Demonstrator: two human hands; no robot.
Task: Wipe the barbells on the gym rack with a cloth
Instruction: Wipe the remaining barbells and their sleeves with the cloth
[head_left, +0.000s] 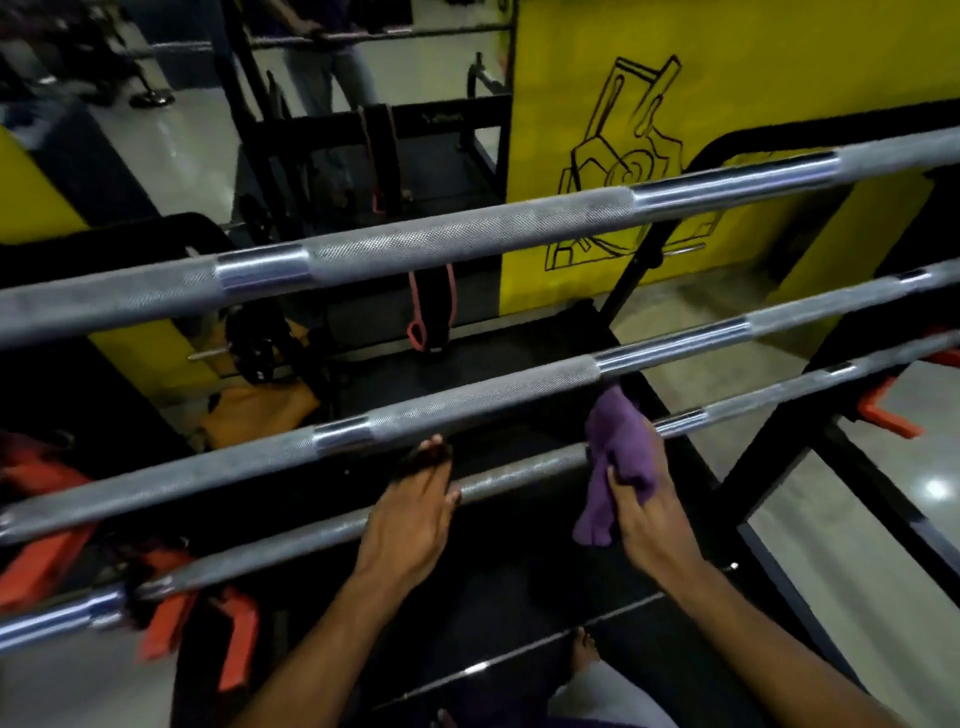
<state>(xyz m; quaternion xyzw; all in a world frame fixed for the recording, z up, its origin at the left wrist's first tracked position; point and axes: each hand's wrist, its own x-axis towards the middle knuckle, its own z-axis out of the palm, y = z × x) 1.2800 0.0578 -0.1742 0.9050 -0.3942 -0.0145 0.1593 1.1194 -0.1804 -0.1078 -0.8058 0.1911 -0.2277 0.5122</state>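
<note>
Here the person stands over the rack (769, 457), where three barbells lie in tiers — the lowest barbell (311, 535) is the one being worked. The right hand (644, 509) is closed around a purple cloth (618, 457), bunching it against that bar just right of its middle, so the folds wrap the steel while loose ends hang below it. The left hand (415, 514) lies on the same bar, a little left of the cloth, fingers curled over the top — bracing it, I'd guess, so it doesn't roll. Above that bar, the middle barbell (467, 410) and the top barbell (467, 234) carry no cloth; whether they're clean I can't say
</note>
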